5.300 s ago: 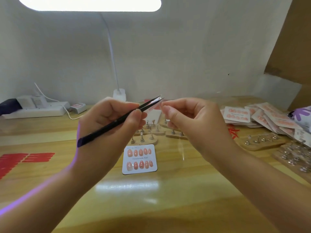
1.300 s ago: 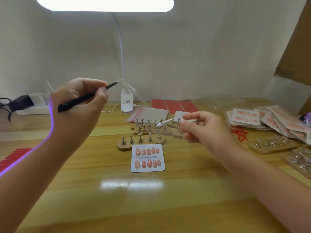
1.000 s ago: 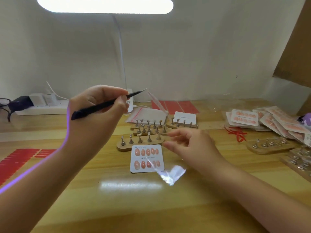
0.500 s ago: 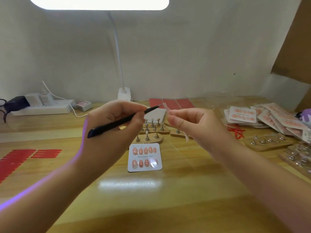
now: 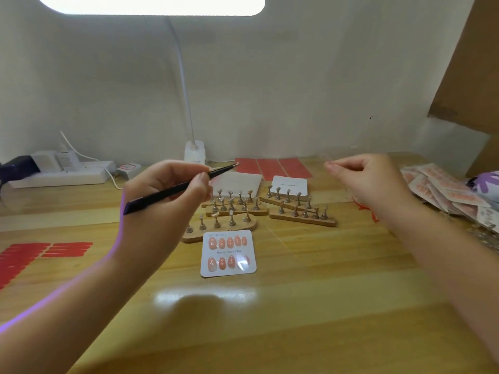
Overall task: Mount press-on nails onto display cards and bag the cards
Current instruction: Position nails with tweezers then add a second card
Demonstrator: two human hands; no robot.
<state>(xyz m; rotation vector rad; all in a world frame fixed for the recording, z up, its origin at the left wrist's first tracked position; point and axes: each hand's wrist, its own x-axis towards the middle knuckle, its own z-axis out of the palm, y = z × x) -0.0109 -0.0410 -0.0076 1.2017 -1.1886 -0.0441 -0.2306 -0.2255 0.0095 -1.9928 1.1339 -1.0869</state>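
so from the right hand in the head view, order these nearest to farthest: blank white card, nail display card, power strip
From the right hand:
1. blank white card, just to its left behind the wooden stands.
2. nail display card, lower, at the table's middle.
3. power strip, far left by the wall.

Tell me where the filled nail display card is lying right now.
In the head view, the display card lies flat at the table's centre, just in front of the nearest wooden nail stand, between and below the two raised hands.
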